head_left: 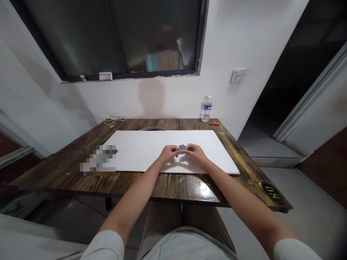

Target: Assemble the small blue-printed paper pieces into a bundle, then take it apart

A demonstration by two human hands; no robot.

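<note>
Between my two hands is a small blue-grey block-like object (181, 147), too small to name more closely. My left hand (170, 153) pinches it from the left with thumb and fingers. From the other side my right hand (195, 152) grips it in the same way. Both hands are just over the right half of a white board (135, 151), and their shadows fall on it. Fingers partly hide the object's left and right sides.
The board lies on a dark wooden table (135, 184). At the back right stand a water bottle (206, 109) and a red stick-like item (214, 124). A coiled white cable (115, 120) lies at the back left. Blurred-out items (99, 159) cover the board's left edge.
</note>
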